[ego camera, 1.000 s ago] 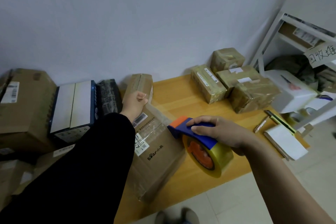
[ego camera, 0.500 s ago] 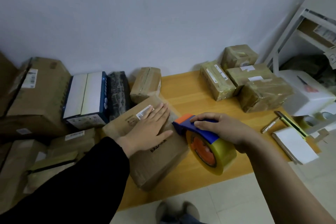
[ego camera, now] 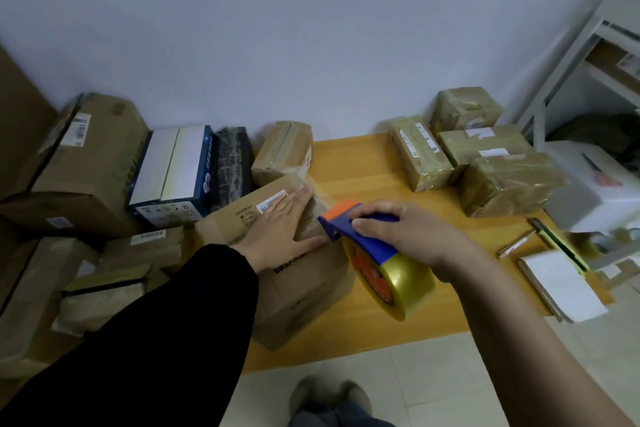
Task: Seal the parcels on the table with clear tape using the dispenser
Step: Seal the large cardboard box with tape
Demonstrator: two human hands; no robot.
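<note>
Our left hand (ego camera: 280,236) lies flat, fingers straight, pressing the brown cardboard parcel (ego camera: 304,291) at the near edge of the wooden worktop (ego camera: 363,166). Our right hand (ego camera: 412,236) grips the blue-and-orange tape dispenser (ego camera: 367,243) at its right edge. Taping seems under way; next, we need a taut pull.

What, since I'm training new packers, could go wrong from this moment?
1. The left hand lies flat on the cardboard box, its thumb right beside the front end of the tape dispenser that the right hand grips. A slip of the dispenser toward it could nick the thumb.
2. The box sits near the front edge of the table, so a hard tug might slide it off.
</note>
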